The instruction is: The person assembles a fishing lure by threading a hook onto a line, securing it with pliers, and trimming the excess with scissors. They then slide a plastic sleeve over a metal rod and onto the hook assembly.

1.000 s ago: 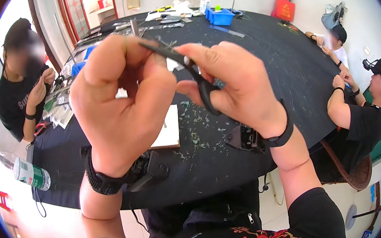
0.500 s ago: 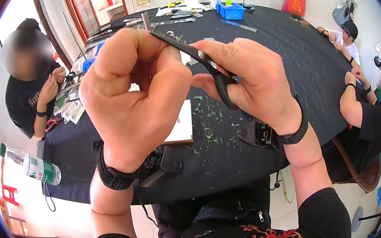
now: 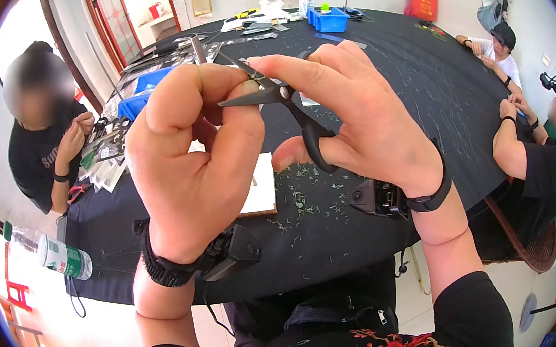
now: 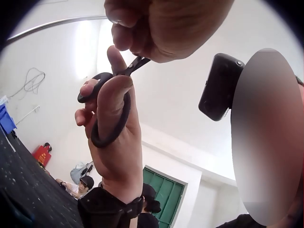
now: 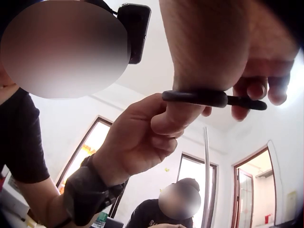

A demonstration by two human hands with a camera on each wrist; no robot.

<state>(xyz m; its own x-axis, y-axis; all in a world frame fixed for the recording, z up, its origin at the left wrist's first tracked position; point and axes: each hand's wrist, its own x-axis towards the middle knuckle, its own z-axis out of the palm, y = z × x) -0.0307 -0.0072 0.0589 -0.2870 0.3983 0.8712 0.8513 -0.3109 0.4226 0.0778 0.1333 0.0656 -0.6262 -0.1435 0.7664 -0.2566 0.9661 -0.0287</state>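
Observation:
In the head view my right hand [image 3: 367, 117] holds black-handled scissors [image 3: 285, 93], thumb and fingers through the loops. Their blades are spread, pointing left at the fingertips of my left hand [image 3: 189, 162]. That hand is raised with fingers curled, thumb and forefinger pinching a small wispy greenish piece [image 3: 255, 75], mostly hidden by fingers and blades. From the left wrist, a handle loop [image 4: 105, 143] shows around the right thumb. The right wrist view shows the scissors' handle [image 5: 197, 98] edge-on, the left hand [image 5: 135, 140] close behind it.
Small green clippings [image 3: 301, 201] lie scattered on the black tablecloth [image 3: 415, 125], beside a white block [image 3: 263, 192]. A bottle [image 3: 63, 257] stands at the left edge. Blue trays [image 3: 328, 20], tools and packets lie farther back. Other people sit around the table.
The scissors' blades, together half a second ago, are now spread apart at the left fingertips. Both hands stay raised close together, and the left keeps its pinch.

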